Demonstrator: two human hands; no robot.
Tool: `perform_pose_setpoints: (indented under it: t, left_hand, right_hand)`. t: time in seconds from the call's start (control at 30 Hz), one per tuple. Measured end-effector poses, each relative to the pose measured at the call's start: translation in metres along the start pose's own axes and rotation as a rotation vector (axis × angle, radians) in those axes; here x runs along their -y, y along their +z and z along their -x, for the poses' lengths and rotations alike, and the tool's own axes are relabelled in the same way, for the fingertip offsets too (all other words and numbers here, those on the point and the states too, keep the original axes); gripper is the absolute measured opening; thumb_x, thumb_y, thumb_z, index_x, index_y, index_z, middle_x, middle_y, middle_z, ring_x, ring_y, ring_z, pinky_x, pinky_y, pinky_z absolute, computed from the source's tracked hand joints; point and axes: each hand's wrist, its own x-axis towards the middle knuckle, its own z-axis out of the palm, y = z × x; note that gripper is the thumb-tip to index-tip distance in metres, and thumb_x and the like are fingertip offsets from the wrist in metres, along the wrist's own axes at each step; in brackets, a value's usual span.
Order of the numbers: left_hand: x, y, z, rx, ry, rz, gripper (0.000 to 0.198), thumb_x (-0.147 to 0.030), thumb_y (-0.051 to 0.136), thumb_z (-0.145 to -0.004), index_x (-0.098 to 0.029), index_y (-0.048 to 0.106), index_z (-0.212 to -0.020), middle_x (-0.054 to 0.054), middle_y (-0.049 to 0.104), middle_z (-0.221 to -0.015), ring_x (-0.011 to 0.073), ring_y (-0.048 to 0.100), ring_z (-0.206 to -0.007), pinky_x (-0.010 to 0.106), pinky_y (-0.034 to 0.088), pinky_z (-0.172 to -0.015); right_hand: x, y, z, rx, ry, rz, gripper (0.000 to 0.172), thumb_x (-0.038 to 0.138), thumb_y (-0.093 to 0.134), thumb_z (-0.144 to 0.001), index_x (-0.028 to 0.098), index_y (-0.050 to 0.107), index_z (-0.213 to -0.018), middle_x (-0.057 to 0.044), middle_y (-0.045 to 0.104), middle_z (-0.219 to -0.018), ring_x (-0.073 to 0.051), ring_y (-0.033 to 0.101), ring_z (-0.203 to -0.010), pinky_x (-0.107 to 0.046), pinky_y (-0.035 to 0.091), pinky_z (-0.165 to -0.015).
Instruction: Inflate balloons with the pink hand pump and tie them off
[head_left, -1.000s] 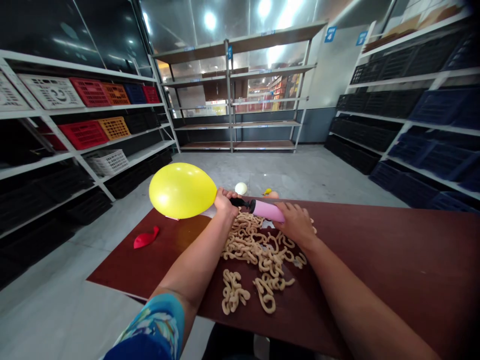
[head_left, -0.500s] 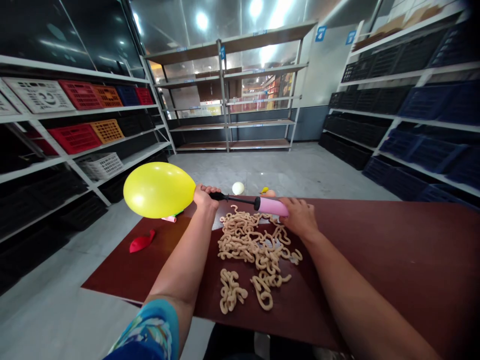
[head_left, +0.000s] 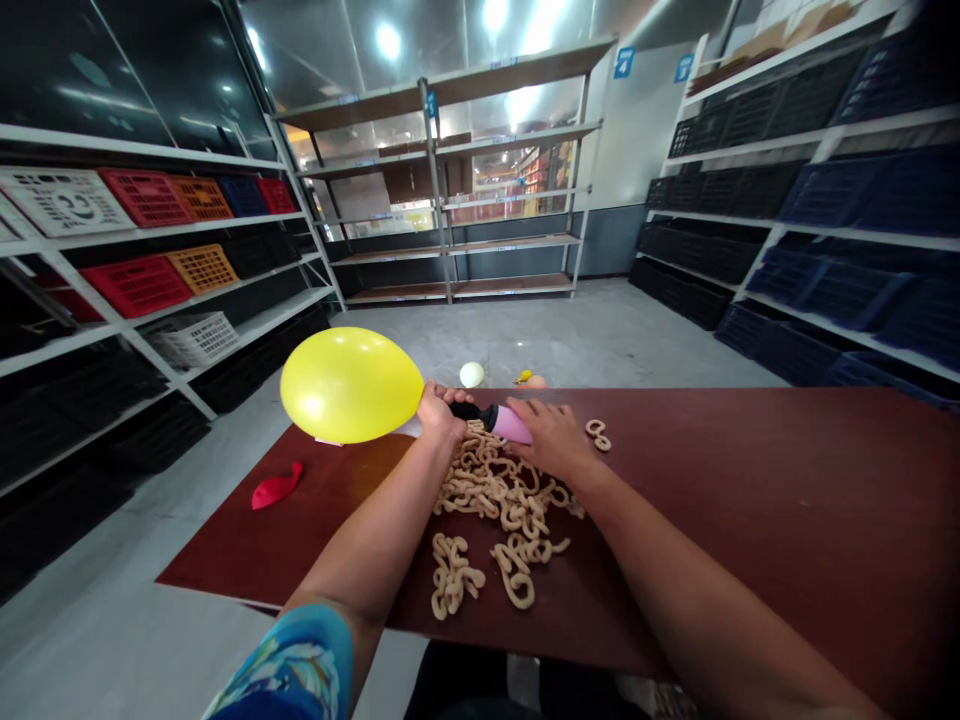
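My left hand (head_left: pixel 442 408) is closed around the neck of an inflated yellow balloon (head_left: pixel 351 385) and the black end of a balloon pump (head_left: pixel 511 425). My right hand (head_left: pixel 553 437) is wrapped over the pump's pink barrel and hides its far end. The pump is pushed together, its black collar close to my left hand. Below both hands lies a heap of tan, curly, twisted pieces (head_left: pixel 480 485), with two smaller bunches nearer me. How the balloon's mouth sits on the pump is hidden by my left fingers.
On the dark red table (head_left: pixel 750 500), a limp red balloon (head_left: pixel 276 487) lies at the left. A white balloon (head_left: pixel 472 375) and a small yellow balloon (head_left: pixel 523 377) show by the far edge. Shelves with crates (head_left: pixel 139 285) stand left and right; a metal rack (head_left: pixel 450 250) stands behind.
My hands have come together, pushing the pump's rod in. The yellow balloon and left hand have shifted right, the right hand left. A curled tan piece beyond the right hand is uncovered.
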Motion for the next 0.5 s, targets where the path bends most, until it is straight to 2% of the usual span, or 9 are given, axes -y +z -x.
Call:
perform_pose_setpoints:
  t: [0.1, 0.2, 0.3, 0.4, 0.47, 0.5]
  left_hand:
    - [0.005, 0.001, 0.008, -0.012, -0.038, -0.014, 0.032, -0.029, 0.041, -0.082, -0.02, 0.02, -0.06, -0.007, 0.021, -0.045, 0.0091, 0.032, -0.037, 0.026, 0.035, -0.045]
    - [0.008, 0.0, 0.012, 0.002, -0.065, -0.019, 0.033, -0.031, 0.041, -0.083, -0.02, 0.02, -0.06, -0.007, 0.023, -0.045, 0.0092, 0.034, -0.038, 0.026, 0.037, -0.046]
    - [0.002, -0.004, 0.007, -0.001, -0.079, -0.081, 0.032, -0.029, 0.041, -0.082, -0.02, 0.022, -0.059, -0.006, 0.026, -0.044, 0.0097, 0.038, -0.039, 0.028, 0.042, -0.05]
    - [-0.015, -0.012, -0.004, -0.067, 0.103, -0.19, 0.027, -0.024, 0.044, -0.081, -0.019, 0.027, -0.06, -0.007, 0.031, -0.045, 0.0096, 0.043, -0.041, 0.028, 0.044, -0.053]
    - [-0.026, -0.017, -0.007, -0.077, 0.243, -0.293, 0.027, -0.023, 0.047, -0.079, -0.019, 0.028, -0.06, -0.008, 0.028, -0.045, 0.0075, 0.039, -0.038, 0.022, 0.04, -0.046]
    - [-0.029, -0.019, -0.006, -0.062, 0.27, -0.348, 0.028, -0.022, 0.048, -0.079, -0.019, 0.028, -0.06, -0.008, 0.026, -0.045, 0.0062, 0.035, -0.036, 0.019, 0.035, -0.042]
  right_hand:
    - [0.01, -0.003, 0.0, -0.017, -0.1, -0.065, 0.065, 0.045, 0.049, -0.081, 0.028, 0.023, -0.137, -0.008, 0.052, -0.112, -0.023, 0.049, -0.098, -0.033, 0.033, -0.079]
    - [0.013, -0.006, 0.001, -0.012, -0.141, -0.079, 0.053, 0.038, 0.048, -0.082, 0.031, 0.032, -0.133, -0.006, 0.051, -0.112, -0.021, 0.049, -0.099, -0.031, 0.034, -0.079]
    - [0.011, -0.011, 0.002, 0.004, -0.144, -0.07, 0.045, 0.035, 0.051, -0.08, 0.03, 0.042, -0.124, -0.005, 0.052, -0.109, -0.02, 0.051, -0.096, -0.029, 0.035, -0.077]
    - [0.006, -0.015, 0.004, 0.051, -0.136, -0.06, 0.039, 0.036, 0.052, -0.077, 0.03, 0.049, -0.115, -0.004, 0.053, -0.104, -0.02, 0.053, -0.091, -0.028, 0.035, -0.071]
    - [0.004, -0.016, 0.005, 0.125, -0.141, -0.06, 0.035, 0.037, 0.054, -0.075, 0.03, 0.052, -0.109, -0.003, 0.054, -0.1, -0.019, 0.054, -0.087, -0.027, 0.035, -0.068]
    - [0.003, -0.016, 0.006, 0.17, -0.154, -0.065, 0.035, 0.037, 0.055, -0.073, 0.03, 0.053, -0.107, -0.002, 0.055, -0.099, -0.019, 0.055, -0.085, -0.027, 0.035, -0.068]
